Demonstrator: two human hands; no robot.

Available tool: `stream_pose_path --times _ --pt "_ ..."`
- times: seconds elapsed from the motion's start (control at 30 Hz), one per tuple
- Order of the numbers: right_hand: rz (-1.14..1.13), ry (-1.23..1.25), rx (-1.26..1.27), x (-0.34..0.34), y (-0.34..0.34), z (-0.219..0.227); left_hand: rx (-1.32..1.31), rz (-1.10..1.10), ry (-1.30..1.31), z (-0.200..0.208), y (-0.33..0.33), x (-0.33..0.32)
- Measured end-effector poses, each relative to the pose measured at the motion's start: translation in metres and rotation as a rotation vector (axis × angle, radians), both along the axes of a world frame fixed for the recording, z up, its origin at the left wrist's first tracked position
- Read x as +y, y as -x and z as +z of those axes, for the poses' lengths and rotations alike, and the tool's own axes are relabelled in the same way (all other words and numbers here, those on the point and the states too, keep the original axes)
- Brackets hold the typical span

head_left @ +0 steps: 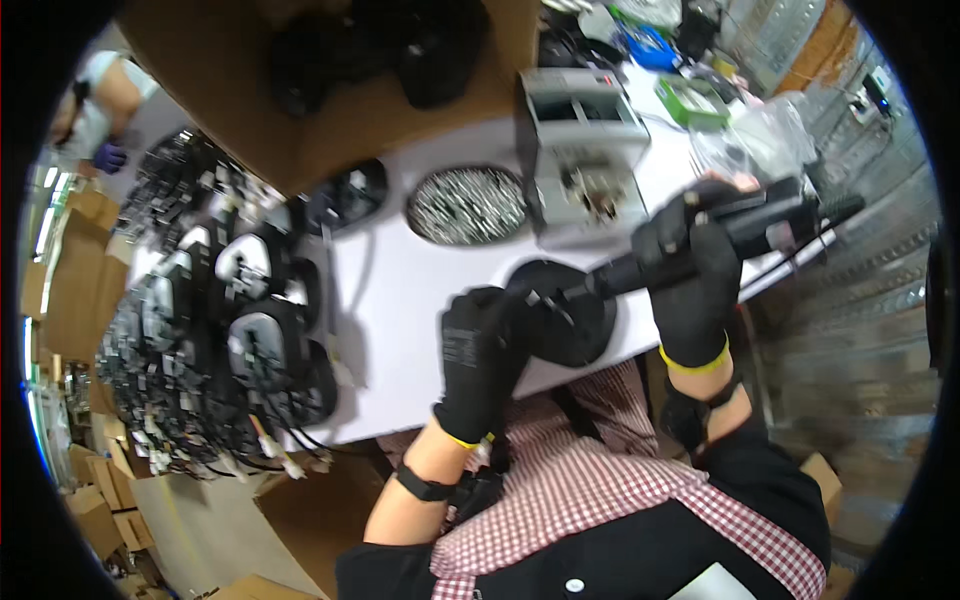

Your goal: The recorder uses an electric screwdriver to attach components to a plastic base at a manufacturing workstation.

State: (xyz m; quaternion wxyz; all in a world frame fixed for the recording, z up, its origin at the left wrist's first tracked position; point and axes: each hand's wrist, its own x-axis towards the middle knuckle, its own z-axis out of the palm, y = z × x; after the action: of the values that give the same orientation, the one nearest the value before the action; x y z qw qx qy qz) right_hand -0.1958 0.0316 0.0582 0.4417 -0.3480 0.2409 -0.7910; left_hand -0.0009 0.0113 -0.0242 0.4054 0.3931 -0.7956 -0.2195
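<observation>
Tool [765, 222], long and black, clamped in gloved right grip [692, 250], slanted toward round black part [582, 335] near front edge of white surface [395, 310], presumably to bring its tip to bear there. Left grip [485, 335] curled at the part's left side, likely for steadying; finger contact hidden, firm hold impossible to tell. Small metal pieces [467, 205] back from that edge, perhaps for easy reach.

I could pass over the white desk [390, 310] between the piled parts [265, 350] at left and the left grip [485, 335]. Far side, the oval tray [466, 243], grey bin [590, 152] and cardboard box [215, 90] obstruct me; right, the black tool [770, 224] does.
</observation>
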Motion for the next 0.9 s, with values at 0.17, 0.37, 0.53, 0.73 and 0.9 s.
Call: stream_pose_path --times 0.17,0.37,0.53,0.73,0.9 --pt "-0.141 -0.163 0.095 0.008 0.015 -0.048 0.316 -0.383 -0.156 0.025 0.013 -0.011" --pt "-0.055 -0.001 -0.032 0.009 0.016 -0.034 -0.084 -0.397 0.038 0.027 0.01 -0.022" --pt "-0.047 0.0 0.009 0.005 0.013 -0.035 -0.228 -0.427 0.151 0.017 0.002 -0.033" --pt "-0.051 -0.012 0.001 0.003 0.013 -0.036 -0.244 -0.449 0.239 0.023 0.002 -0.037" --pt "-0.043 -0.023 0.043 0.006 0.013 -0.04 -0.209 -0.453 0.027 0.02 0.004 -0.031"
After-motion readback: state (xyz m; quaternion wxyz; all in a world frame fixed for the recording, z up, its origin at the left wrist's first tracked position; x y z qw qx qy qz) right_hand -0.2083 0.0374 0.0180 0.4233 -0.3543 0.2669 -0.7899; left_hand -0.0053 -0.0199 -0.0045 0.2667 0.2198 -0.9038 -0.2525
